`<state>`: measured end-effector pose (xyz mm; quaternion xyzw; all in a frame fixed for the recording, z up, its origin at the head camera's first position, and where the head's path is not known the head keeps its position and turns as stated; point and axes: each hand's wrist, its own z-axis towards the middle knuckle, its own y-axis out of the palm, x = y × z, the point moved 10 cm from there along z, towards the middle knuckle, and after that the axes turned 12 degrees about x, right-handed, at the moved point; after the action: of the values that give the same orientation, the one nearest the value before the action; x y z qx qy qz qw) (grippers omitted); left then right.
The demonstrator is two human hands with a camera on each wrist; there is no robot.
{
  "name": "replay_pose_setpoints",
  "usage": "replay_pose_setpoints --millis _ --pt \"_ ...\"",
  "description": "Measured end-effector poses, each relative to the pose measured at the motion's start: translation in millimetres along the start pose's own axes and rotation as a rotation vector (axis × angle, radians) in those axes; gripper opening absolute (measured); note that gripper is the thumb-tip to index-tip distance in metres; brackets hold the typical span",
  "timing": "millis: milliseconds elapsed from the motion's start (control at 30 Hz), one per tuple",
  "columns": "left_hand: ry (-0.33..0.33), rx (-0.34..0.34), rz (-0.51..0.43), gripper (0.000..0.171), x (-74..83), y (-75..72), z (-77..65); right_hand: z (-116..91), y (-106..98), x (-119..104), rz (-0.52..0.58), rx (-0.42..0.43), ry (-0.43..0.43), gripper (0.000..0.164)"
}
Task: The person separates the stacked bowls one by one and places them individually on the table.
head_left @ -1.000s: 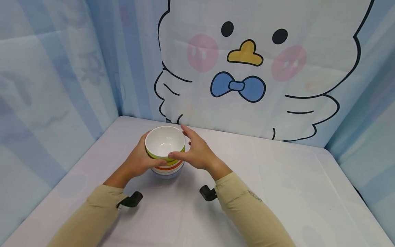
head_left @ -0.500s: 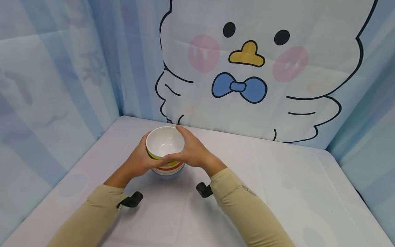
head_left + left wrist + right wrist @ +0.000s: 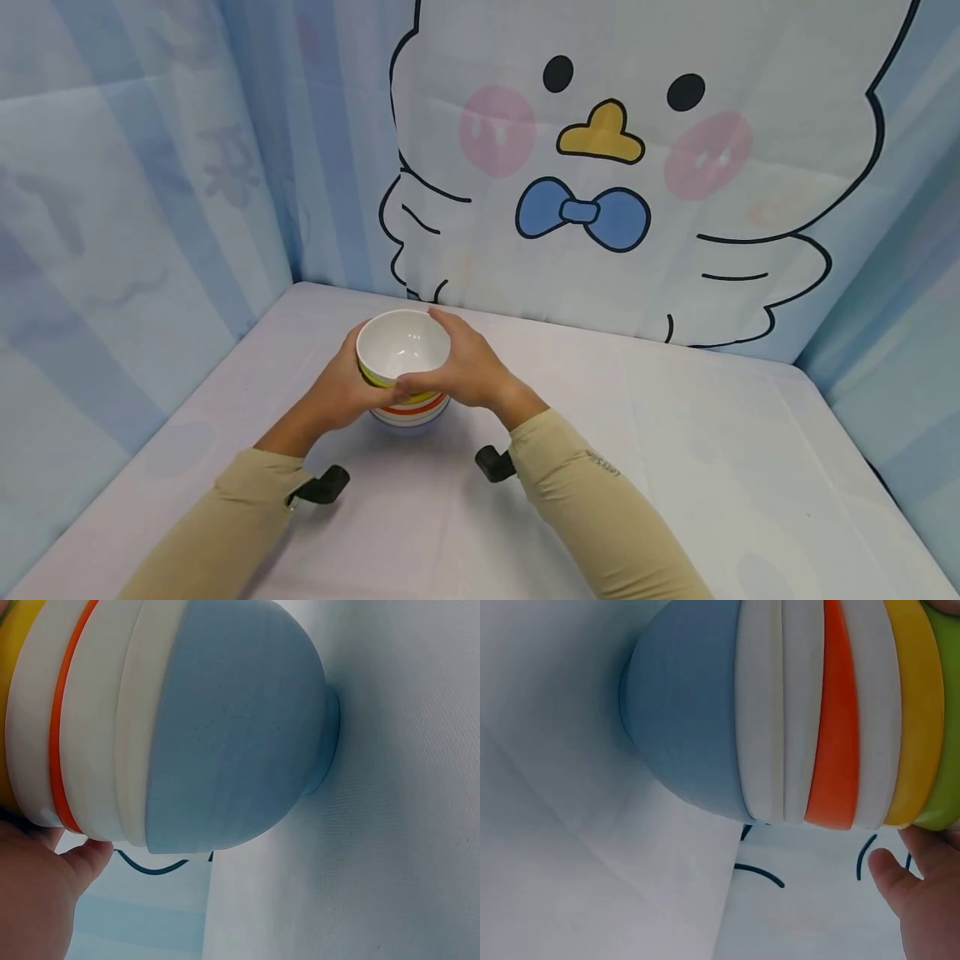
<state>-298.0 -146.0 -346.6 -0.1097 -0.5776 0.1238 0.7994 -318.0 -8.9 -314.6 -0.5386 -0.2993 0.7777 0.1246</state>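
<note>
A stack of nested bowls stands on the table. In the head view I see the white inside of the top bowl (image 3: 402,343), green on its outer wall. Below it come yellow, orange and white bands, and a light blue bowl (image 3: 232,727) at the bottom, its foot on the cloth. My left hand (image 3: 339,390) grips the upper stack from the left; my right hand (image 3: 472,367) grips it from the right. Both thumbs meet at the front. In the right wrist view, fingertips touch near the yellow band (image 3: 919,712) and the green bowl (image 3: 945,690).
Pale cloth covers the table (image 3: 675,467). Curtains hang on the left and right, and a cartoon bird backdrop (image 3: 577,275) rises behind the table's back edge. Black wrist mounts (image 3: 495,463) stick out below both sleeves.
My right hand has moved left onto the upper bowls, its thumb now by the left thumb and its fingers at the rim. The left hand and the stack have hardly moved.
</note>
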Motion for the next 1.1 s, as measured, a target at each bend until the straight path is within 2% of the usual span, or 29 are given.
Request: replay_pose_setpoints --millis 333,633,900,1100 --pt "0.0 0.0 0.003 0.102 -4.1 0.5 -0.6 -2 -15 -7 0.033 0.088 -0.04 0.104" --pt "-0.049 -0.01 0.03 0.107 -8.8 -0.5 -2.7 -7 -54 -7 0.082 0.205 -0.065 0.103" --pt "-0.072 -0.009 0.023 0.112 -8.5 -0.4 -1.2 -28 -94 10 0.066 0.285 -0.066 0.106" --pt "-0.077 -0.009 0.036 0.112 -7.7 -1.2 -0.9 -46 -114 30 0.024 0.311 -0.059 0.106"
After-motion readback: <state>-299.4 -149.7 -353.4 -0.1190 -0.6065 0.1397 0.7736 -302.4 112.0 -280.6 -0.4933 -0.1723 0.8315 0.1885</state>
